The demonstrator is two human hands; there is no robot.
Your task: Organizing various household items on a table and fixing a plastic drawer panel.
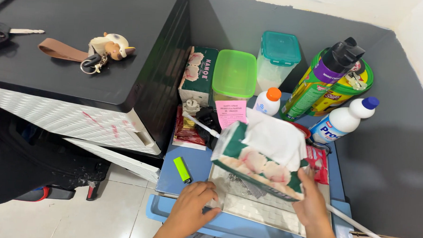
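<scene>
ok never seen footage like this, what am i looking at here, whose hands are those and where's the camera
There is one picture, taken by a camera worn on a person's head and looking down, so the two bare hands at the bottom are that person's own. No machine is involved.

The right hand holds up a green tissue pack with a flower print, a white tissue sticking out of its top. The left hand rests on the edge of a pale flat tray that lies on a low blue table.

Also on the table are a yellow-green lighter, a pink paper slip, a second tissue pack, two lidded plastic boxes, a white bottle with a blue cap and a spray can. To the left stands a dark-topped drawer unit with a key ring on it.
</scene>
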